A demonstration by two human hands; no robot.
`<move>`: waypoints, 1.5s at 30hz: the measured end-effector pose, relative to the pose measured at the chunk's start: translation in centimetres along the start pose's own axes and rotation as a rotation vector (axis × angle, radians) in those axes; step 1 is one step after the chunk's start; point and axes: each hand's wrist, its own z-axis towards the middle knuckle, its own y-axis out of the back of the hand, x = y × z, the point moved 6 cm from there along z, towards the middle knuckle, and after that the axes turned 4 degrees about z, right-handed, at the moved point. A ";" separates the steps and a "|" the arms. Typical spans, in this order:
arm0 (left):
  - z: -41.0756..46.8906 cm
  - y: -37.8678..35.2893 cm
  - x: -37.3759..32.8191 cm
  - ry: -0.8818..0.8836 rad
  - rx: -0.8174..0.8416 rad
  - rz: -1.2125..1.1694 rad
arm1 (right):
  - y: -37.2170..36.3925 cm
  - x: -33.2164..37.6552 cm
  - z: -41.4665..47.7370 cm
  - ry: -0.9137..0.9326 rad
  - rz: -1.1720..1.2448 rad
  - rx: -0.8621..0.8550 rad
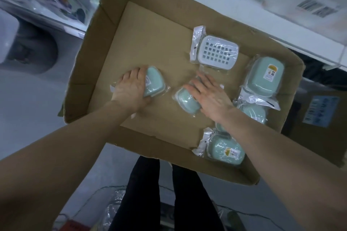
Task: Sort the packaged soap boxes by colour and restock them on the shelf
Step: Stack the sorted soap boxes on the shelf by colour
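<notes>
now left hand (130,91) grips a wrapped mint soap box (153,85); right hand (211,95) flat on 2nd box (186,101).

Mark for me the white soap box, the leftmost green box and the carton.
white soap box (217,52): head view, on its perforated face.
leftmost green box (154,80): head view, on the bare green lid beside the fingers.
carton (105,33): head view, on its left inner wall.
</notes>
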 end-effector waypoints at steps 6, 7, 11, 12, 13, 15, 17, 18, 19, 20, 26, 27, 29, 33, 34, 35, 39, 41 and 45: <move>-4.0 4.5 -0.7 0.036 -0.048 -0.043 | 5.2 -1.3 -4.9 -0.237 0.217 -0.183; -4.8 5.7 -1.2 0.035 -0.061 -0.052 | 6.4 -1.5 -6.1 -0.260 0.241 -0.194; -7.6 11.3 -4.2 -0.004 -0.127 -0.094 | 12.1 -2.6 -11.4 -0.345 0.253 -0.263; -8.1 12.8 -5.0 -0.021 -0.146 -0.111 | 13.7 -2.8 -12.7 -0.360 0.249 -0.280; -8.6 14.3 -5.8 -0.042 -0.168 -0.126 | 15.3 -3.1 -14.0 -0.376 0.242 -0.300; -9.4 17.6 -7.6 -0.100 -0.211 -0.145 | 18.6 -3.9 -16.3 -0.415 0.194 -0.347; -10.0 21.1 -9.4 -0.170 -0.255 -0.151 | 21.8 -4.7 -18.3 -0.461 0.151 -0.386; -10.3 22.9 -10.1 -0.208 -0.279 -0.144 | 23.5 -5.0 -19.2 -0.476 0.134 -0.422; -10.5 24.7 -10.9 -0.246 -0.302 -0.133 | 25.3 -5.3 -20.1 -0.488 0.119 -0.458; -10.7 26.5 -11.5 -0.282 -0.328 -0.119 | 27.2 -5.6 -21.1 -0.498 0.099 -0.502; -11.3 38.8 -14.5 -0.456 -0.533 0.020 | 37.9 -7.7 -25.7 -0.534 -0.034 -0.766; -11.3 40.8 -15.0 -0.467 -0.557 0.034 | 39.4 -8.3 -26.2 -0.543 -0.050 -0.788; -11.3 44.5 -16.0 -0.483 -0.603 0.038 | 42.4 -9.3 -27.1 -0.555 -0.083 -0.845; -10.7 50.8 -18.4 -0.494 -0.694 0.063 | 47.6 -12.0 -28.3 -0.549 -0.110 -0.914; -10.3 52.2 -18.9 -0.487 -0.709 0.070 | 48.6 -12.9 -28.3 -0.547 -0.099 -0.922; -9.9 53.4 -19.5 -0.477 -0.720 0.075 | 49.5 -13.9 -28.3 -0.546 -0.085 -0.929; -6.9 57.7 -21.9 -0.438 -0.723 0.072 | 52.3 -18.0 -28.0 -0.520 -0.063 -0.962; -5.0 59.5 -23.2 -0.406 -0.712 0.084 | 53.4 -20.1 -27.4 -0.499 -0.046 -0.969; 0.0 61.5 -25.3 -0.323 -0.623 0.129 | 54.9 -24.1 -25.5 -0.505 -0.036 -0.940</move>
